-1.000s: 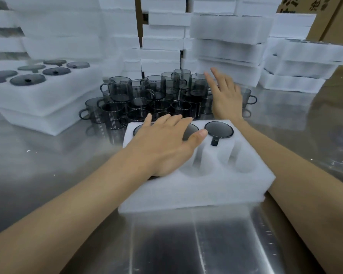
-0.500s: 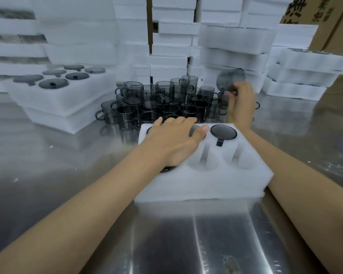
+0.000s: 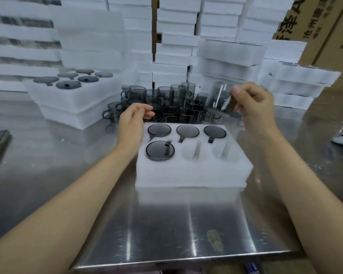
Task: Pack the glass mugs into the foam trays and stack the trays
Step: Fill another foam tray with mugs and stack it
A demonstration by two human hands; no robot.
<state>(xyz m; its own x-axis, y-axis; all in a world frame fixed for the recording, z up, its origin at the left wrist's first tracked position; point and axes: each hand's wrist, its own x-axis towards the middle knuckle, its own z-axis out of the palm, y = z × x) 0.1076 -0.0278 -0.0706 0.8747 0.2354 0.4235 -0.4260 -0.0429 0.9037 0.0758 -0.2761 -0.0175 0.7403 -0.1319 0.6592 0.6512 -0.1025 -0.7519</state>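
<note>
**STATUS: FOUR OF SIX POCKETS FILLED, FIFTH MUG IN HAND**

The table [image 3: 166,224] carries all items. Beyond both hands stand tall piles of spare trays [image 3: 176,36]; most of their contents are not visible.

Well to the left of the left hand [image 3: 133,121] sits the finished stack [image 3: 73,99], two trays high. The top tray has a mug in all six pockets.

The tray in work [image 3: 186,175] lies below and between the two hands, on the person's side. Far row: three pockets, each with a mug. Near row: the left pocket has a mug that appears to sit slightly proud; the middle and right pockets are empty.

The loose mugs [image 3: 166,103] cluster just beyond the left hand's fingertips.

The right hand [image 3: 253,107] grips the held mug [image 3: 220,99], tilted and blurred, in the air above the tray's far right corner. The left hand's fingers are curled over the nearest loose mugs; whether they hold one cannot be told.

Outstanding, as judged: fill two pockets, stack this tray, then pack the loose mugs.
</note>
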